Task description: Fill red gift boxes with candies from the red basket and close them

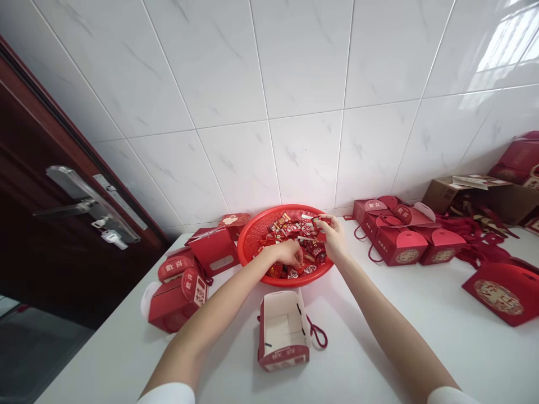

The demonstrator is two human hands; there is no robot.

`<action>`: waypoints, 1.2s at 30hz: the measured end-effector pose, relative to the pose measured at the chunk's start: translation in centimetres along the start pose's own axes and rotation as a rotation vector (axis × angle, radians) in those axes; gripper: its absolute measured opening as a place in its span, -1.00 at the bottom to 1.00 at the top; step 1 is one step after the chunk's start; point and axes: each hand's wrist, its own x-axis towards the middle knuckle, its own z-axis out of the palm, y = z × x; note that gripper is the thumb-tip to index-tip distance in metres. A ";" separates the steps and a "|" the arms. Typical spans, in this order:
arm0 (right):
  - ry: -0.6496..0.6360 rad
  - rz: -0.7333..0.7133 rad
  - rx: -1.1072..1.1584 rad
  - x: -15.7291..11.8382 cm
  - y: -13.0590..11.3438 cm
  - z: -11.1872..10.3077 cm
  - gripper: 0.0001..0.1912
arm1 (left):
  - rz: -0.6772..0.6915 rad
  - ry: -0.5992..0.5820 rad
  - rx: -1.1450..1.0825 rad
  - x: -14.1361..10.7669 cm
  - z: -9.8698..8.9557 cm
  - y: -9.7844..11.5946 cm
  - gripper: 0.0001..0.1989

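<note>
A red plastic basket (248, 229) against the tiled wall holds many small wrapped candies (290, 229), mostly red. My left hand (289, 253) reaches down among them with its fingers curled; what they hold, if anything, is hidden. Above the basket's right side, my right hand (332, 235) pinches a small wrapped candy (316, 221) between thumb and fingers. Nearer to me, between my forearms, an open red gift box (283, 331) with a pale inside stands on the white table. A dark red cord loop (318, 335) sticks out from its right side.
Closed red gift boxes (400, 241) stand in a group at the right, by a cardboard box (446, 193) and dark red cords (471, 241). More red boxes (177, 300) lie left. A dark door with a handle (80, 207) borders the white table (362, 353).
</note>
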 end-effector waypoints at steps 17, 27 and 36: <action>-0.099 -0.060 0.084 -2.8 -6.3 0.1 -0.64 | 0.098 0.383 -0.072 -4.0 0.1 1.2 -0.62; -0.256 -0.123 -0.011 -6.5 -10.6 -0.3 -0.73 | 0.215 0.453 -0.250 -16.5 1.2 3.5 -0.72; -0.620 -0.013 -0.202 -9.9 -10.3 0.7 -0.71 | -0.067 0.281 -0.123 -19.6 3.1 4.0 -0.74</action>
